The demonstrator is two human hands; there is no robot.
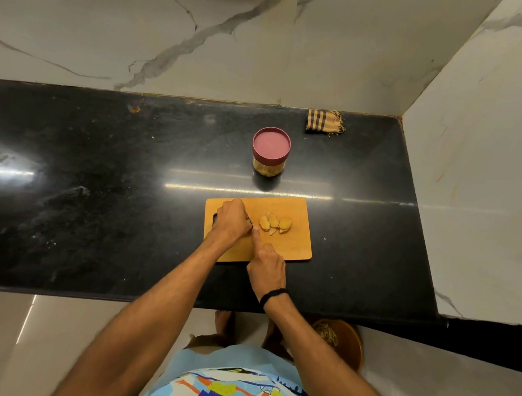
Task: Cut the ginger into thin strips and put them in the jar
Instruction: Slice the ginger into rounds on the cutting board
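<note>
One head-worn view looks steeply down from above the cutting board [259, 226]; it faces the wall beyond the board; the worktop [95, 199] spreads around it at arm's reach.

Yellow ginger [274, 224]; maroon-lidded jar [270, 151]; black counter [97, 183]; checked cloth [324, 121].

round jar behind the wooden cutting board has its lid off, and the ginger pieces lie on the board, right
No: the head view shows the maroon lid on the round jar, closing it. The jar does stand behind the wooden cutting board, with the yellow ginger pieces on the board.
</note>
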